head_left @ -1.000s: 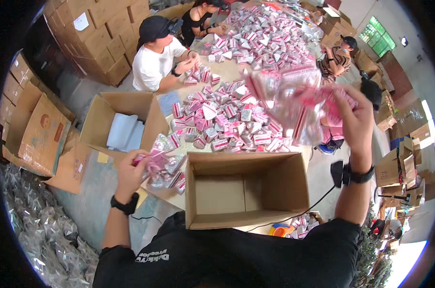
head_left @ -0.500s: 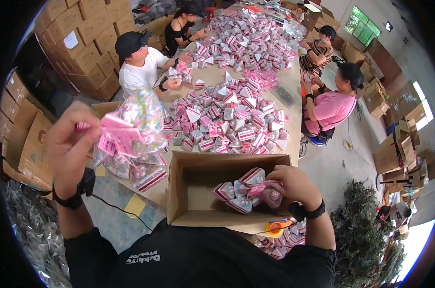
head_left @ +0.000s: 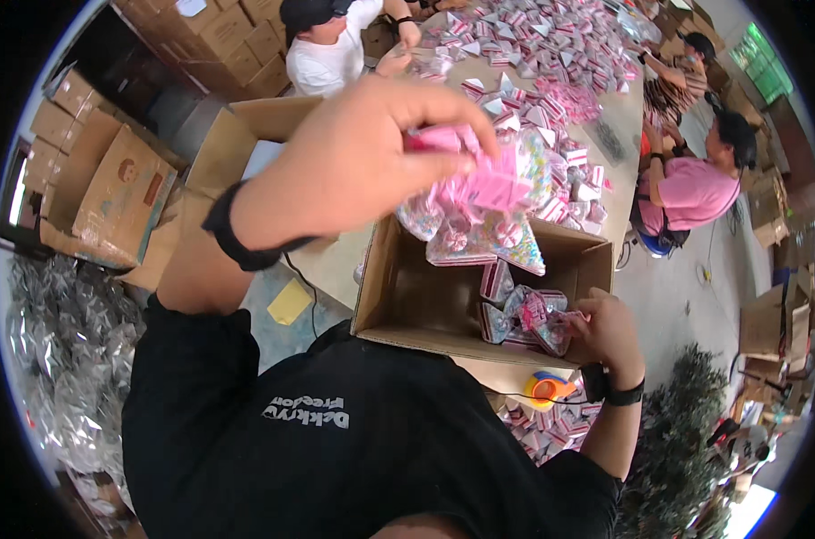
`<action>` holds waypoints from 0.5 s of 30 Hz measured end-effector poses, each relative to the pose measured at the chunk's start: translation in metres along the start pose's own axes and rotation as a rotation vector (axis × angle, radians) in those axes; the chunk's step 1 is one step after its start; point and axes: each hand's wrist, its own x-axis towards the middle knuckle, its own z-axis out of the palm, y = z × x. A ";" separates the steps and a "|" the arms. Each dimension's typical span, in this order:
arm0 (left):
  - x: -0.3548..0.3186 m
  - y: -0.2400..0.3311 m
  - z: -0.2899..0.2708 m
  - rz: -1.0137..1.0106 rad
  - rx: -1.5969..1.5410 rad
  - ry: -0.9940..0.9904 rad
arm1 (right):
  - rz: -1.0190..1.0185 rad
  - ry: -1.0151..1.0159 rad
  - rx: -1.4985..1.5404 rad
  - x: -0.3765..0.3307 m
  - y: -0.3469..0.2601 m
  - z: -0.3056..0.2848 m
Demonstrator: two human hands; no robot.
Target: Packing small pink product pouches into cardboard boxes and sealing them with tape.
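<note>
My left hand (head_left: 372, 153) is closed on the pink tops of a bunch of wedge-shaped clear packets (head_left: 484, 238). They hang over the far side of an open cardboard box (head_left: 416, 292) and hold small multicoloured pieces, with pink-and-white striped edges. Inside the box at its right end lies a second cluster of packets (head_left: 526, 316), gathered at a pink middle. My right hand (head_left: 611, 331) reaches over the box's right wall, its fingers closed on the edge of that cluster. The bunch hides part of the box's far rim.
A large heap of similar packets (head_left: 538, 45) covers the table beyond. Co-workers sit along it, one in a white shirt (head_left: 336, 45), one in pink (head_left: 690, 193). An orange-yellow tape dispenser (head_left: 544, 388) lies by the box's near side. Another open carton (head_left: 219, 148) stands left.
My left hand has carried its bunch rightward from the left side to above the box. My right hand stays at the cluster in the box. The whole view has shifted with my head.
</note>
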 end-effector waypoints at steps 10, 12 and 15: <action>0.009 -0.063 0.115 -0.002 0.276 -0.559 | -0.117 -0.006 -0.278 0.019 0.007 0.025; 0.017 -0.085 0.127 -0.212 0.177 -0.673 | -0.084 -0.036 -0.361 0.021 0.005 0.025; 0.010 -0.104 0.138 -0.202 0.096 -0.625 | -0.078 0.023 -0.361 0.021 0.007 0.029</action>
